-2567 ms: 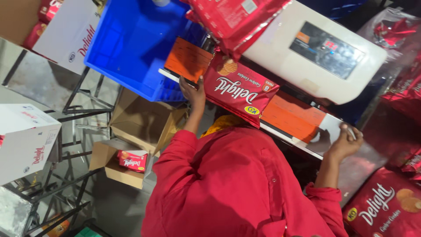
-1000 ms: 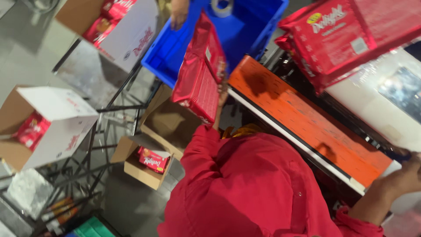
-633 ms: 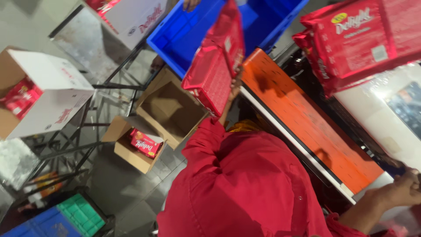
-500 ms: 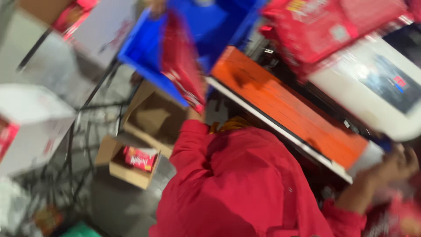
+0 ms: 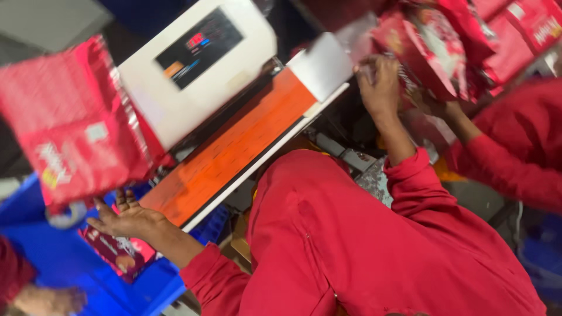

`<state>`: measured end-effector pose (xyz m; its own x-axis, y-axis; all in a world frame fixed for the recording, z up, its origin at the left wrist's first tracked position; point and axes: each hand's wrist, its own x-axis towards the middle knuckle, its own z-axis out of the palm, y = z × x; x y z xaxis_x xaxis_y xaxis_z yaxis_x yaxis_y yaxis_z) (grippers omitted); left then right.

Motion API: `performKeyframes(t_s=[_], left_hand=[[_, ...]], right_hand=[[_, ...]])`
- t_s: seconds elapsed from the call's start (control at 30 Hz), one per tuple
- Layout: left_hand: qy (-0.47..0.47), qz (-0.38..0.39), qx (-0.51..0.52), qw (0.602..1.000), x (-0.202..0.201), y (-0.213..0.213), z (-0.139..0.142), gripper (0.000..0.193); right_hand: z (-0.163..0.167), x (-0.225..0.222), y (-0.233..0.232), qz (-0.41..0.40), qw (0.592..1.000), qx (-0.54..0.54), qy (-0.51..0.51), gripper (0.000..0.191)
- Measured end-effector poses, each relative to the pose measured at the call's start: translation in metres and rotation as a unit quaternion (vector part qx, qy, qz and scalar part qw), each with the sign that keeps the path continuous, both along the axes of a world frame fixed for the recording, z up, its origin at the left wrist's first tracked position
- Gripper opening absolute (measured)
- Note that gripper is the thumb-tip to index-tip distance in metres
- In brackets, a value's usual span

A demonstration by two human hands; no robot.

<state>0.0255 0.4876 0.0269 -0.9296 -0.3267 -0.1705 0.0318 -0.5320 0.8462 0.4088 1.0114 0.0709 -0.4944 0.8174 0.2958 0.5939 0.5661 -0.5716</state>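
My left hand (image 5: 126,216) hovers open with its fingers spread, just above a red biscuit pack (image 5: 117,253) lying in a blue bin (image 5: 70,275). My right hand (image 5: 379,85) reaches up to the right, with its fingers curled on the edge of another red pack (image 5: 424,50); the view is blurred there. Between my hands runs the orange bed (image 5: 234,152) of a white sealing machine (image 5: 199,70) with a dark screen. My red sleeves and torso fill the lower middle.
A big red bag (image 5: 70,129) hangs at the left over the bin. Another person's red-sleeved arm (image 5: 509,152) reaches in from the right toward the heap of red packs (image 5: 527,29). A third person's hand (image 5: 47,299) shows at the bottom left.
The view has swung right. My left hand has let go of the red pack it carried, which now lies in the blue bin. My right hand left the machine's edge and reached the packs.
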Motion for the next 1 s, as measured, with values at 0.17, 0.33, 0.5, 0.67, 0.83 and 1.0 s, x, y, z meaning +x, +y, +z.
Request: performKeyframes(t_s=[0.17,0.33,0.5,0.67,0.83,1.0], left_hand=[[0.064,0.096,-0.257,0.959,0.006,0.099,0.002,0.075],[0.08,0.192,-0.346,0.915,0.026,0.152,0.015,0.086],[0.128,0.207,-0.363,0.899,0.049,0.187,0.04,0.089],[0.168,0.195,-0.439,0.861,0.082,0.238,0.049,0.083],[0.265,0.094,-0.483,0.83,0.126,0.307,0.057,0.07],[0.296,-0.09,-0.504,0.807,0.172,0.371,0.068,0.069]], right_hand=[[0.006,0.095,0.075,-0.088,0.975,0.132,-0.153,0.052],[-0.021,0.129,0.139,-0.082,0.99,-0.001,-0.119,0.051],[-0.044,0.13,0.185,-0.081,0.988,0.068,-0.11,0.045],[-0.062,0.138,0.206,-0.018,0.993,0.115,-0.009,0.017],[-0.054,0.13,0.209,-0.011,0.99,0.128,0.052,0.012],[0.017,0.115,0.197,0.061,0.991,0.095,0.068,0.012]])
